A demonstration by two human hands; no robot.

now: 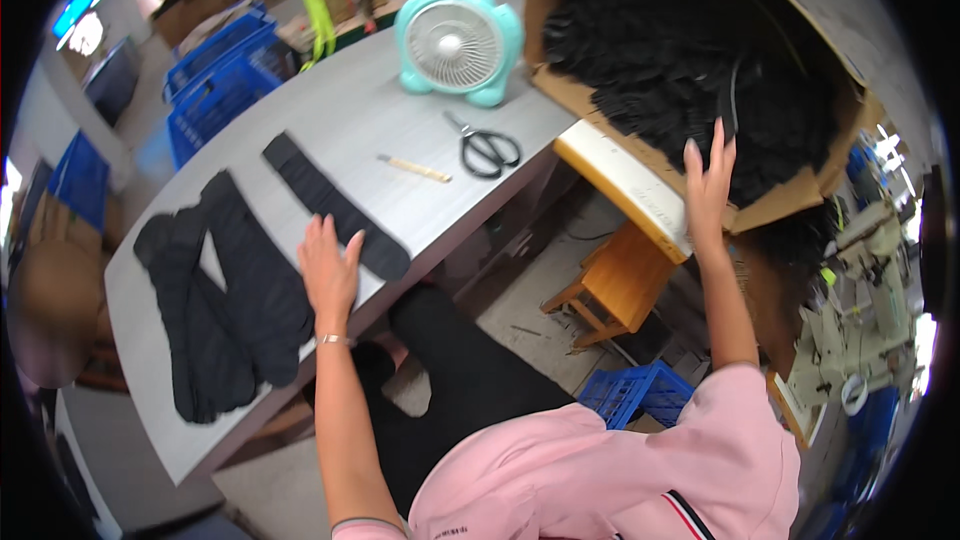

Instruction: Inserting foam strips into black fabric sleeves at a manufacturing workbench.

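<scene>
My left hand (331, 270) lies with fingers spread on the table, touching the near part of a flat black fabric strip (325, 195). Left of it are more black fabric strips (245, 260), some in an overlapping pile. My right hand (708, 185) is raised at the open side of a cardboard box (625, 130) heaped with black fabric pieces (650, 30). Between its fingers is one black fabric strip (728, 112) with a pale edge; its far end blends into the heap.
On the grey table (370, 110) are black-handled scissors (487, 148), a slim pale-handled tool (415, 168) and a turquoise fan (458, 40). A wooden stool (625, 280) and a blue crate (630, 390) stand below at the right. Blue crates (225, 90) stand beyond the table.
</scene>
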